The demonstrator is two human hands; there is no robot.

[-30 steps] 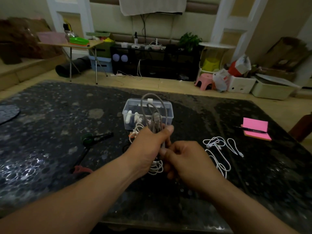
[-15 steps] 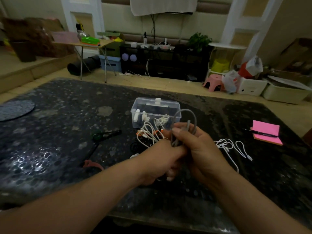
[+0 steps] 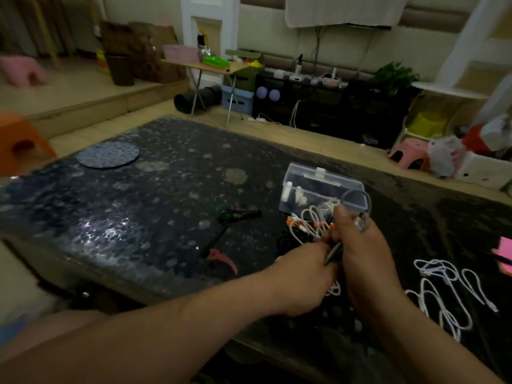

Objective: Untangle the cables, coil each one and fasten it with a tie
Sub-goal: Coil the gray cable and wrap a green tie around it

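Pinching the grey cable (image 3: 369, 203), the right hand (image 3: 363, 261) holds its loop upright before the clear box (image 3: 321, 187). The left hand (image 3: 302, 275) grips tangled white cables (image 3: 310, 223) there

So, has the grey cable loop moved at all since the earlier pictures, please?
Yes. The grey cable loop shifted right, from in front of the clear box's middle to its right end.

The right edge cuts off the pink notepad (image 3: 507, 245); motion blurs the cables (image 3: 311, 223).
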